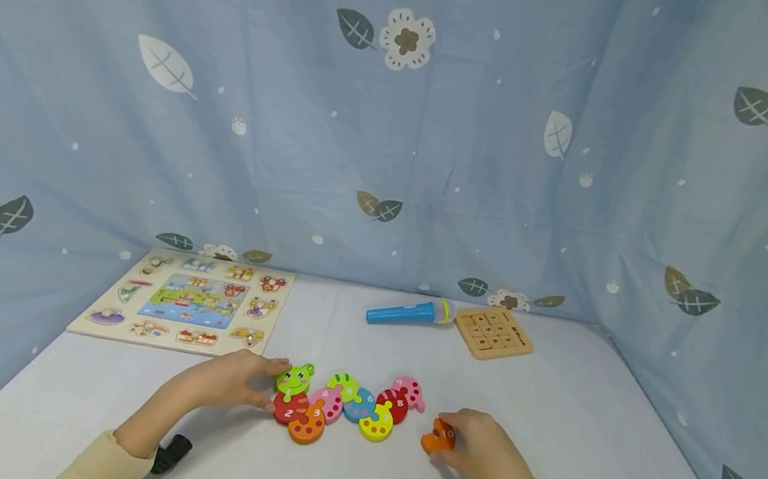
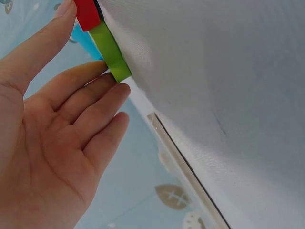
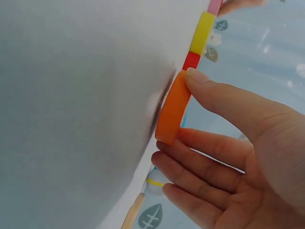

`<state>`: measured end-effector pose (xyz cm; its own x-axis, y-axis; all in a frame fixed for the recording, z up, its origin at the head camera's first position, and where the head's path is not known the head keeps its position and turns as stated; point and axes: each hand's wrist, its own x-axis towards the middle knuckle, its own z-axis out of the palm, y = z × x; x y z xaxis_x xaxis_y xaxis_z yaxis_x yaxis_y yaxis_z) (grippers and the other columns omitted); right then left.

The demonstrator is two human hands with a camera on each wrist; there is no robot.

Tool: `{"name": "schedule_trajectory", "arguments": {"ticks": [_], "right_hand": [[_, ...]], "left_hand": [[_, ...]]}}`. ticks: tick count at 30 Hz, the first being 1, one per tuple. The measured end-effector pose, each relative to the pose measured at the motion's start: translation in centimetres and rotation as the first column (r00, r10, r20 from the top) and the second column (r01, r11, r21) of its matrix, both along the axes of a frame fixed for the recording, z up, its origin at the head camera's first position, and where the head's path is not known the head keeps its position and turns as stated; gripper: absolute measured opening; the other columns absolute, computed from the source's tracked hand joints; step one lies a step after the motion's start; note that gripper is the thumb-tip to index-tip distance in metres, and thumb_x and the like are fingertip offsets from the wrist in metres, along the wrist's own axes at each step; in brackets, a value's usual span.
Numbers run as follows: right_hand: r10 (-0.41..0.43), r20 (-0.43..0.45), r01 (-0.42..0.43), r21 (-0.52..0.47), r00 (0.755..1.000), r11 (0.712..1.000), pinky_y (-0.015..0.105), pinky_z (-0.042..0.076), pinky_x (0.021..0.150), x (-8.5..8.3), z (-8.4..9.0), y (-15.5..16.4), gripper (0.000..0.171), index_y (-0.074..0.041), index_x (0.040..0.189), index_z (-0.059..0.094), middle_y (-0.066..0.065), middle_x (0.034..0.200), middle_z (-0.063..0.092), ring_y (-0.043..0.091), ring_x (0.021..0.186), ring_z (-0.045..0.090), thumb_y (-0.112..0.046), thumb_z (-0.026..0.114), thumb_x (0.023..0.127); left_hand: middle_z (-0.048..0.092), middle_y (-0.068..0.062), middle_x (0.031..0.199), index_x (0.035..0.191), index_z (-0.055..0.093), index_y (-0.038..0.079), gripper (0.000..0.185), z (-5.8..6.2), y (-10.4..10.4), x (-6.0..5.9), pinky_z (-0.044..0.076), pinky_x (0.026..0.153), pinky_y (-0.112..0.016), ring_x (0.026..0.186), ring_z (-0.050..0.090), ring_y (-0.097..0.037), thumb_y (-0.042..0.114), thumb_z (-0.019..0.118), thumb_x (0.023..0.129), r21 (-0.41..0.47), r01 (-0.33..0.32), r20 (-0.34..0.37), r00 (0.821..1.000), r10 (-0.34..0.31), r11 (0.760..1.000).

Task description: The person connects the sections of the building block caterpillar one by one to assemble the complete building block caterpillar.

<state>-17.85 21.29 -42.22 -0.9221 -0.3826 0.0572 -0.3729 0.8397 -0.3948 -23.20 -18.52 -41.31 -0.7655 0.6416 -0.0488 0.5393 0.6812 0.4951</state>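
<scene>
- Far left on the white tabletop (image 1: 554,400), by the leaf-print curtain, a picture peg puzzle board (image 1: 189,301) lies flat, well apart from both hands.
- The left hand (image 1: 239,381) rests with straight, relaxed fingers, gripping nothing; its fingertips (image 2: 114,90) touch the green frog-face head (image 1: 295,379) at the left end of the caterpillar puzzle.
- The caterpillar puzzle (image 1: 346,405) runs across the middle of the tabletop in front of the person: red, orange, pink, green, blue, yellow, red and pink numbered pieces linked in a wavy row.
- Behind it, near the curtain, a blue toy microphone (image 1: 408,313) lies on its side, just beside a small wooden tile board (image 1: 493,333).
- The orange piece (image 1: 437,436) sits just beside the caterpillar's right end, not joined to it.
- The right hand (image 1: 482,452) pinches that orange piece, thumb (image 3: 224,98) on one edge and fingers curled under the other, as the right wrist view shows.
</scene>
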Motion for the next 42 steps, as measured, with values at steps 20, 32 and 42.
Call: {"name": "schedule_trajectory", "arguments": {"ticks": [20, 32, 42], "right_hand": [[-0.043, -0.046, 0.041, -0.045, 0.998, 0.998, 0.045, 0.055, 0.085, -2.1, 1.1, -1.4, 0.044, 0.001, 0.112, 0.07, 0.01, 0.103, 0.07, 0.026, 0.096, 0.065, -0.015, 0.084, 0.074], [-0.003, -0.041, 0.002, -0.016, 0.999, 1.0, 0.042, 0.056, 0.084, -3.2, 1.0, -1.9, 0.045, 0.002, 0.113, 0.069, 0.012, 0.105, 0.07, 0.025, 0.095, 0.064, -0.01, 0.084, 0.072], [-0.03, -0.036, 0.031, 0.011, 0.999, 0.999, 0.036, 0.057, 0.079, -3.7, 0.8, -1.9, 0.045, 0.001, 0.112, 0.07, 0.008, 0.099, 0.07, 0.018, 0.085, 0.061, -0.013, 0.085, 0.072]], "left_hand": [[0.051, -0.017, 0.139, 0.133, 0.056, -0.001, 0.065, 0.3, 0.4, -0.4, 0.041, 0.103, -0.051, 0.127, 0.048, -0.036, 0.031, 0.078, 0.08, -0.061, 0.026, -0.011, 1.0, -0.027, 0.998], [0.049, -0.017, 0.141, 0.134, 0.055, 0.0, 0.064, 0.4, 0.6, -0.7, 0.041, 0.102, -0.05, 0.127, 0.048, -0.036, 0.029, 0.077, 0.081, -0.08, 0.028, 0.007, 1.0, -0.028, 0.996], [0.048, -0.016, 0.142, 0.135, 0.055, 0.002, 0.063, 0.7, 1.0, -1.0, 0.041, 0.103, -0.05, 0.128, 0.047, -0.035, 0.028, 0.076, 0.082, -0.083, 0.029, 0.007, 1.0, -0.028, 0.996]]}}
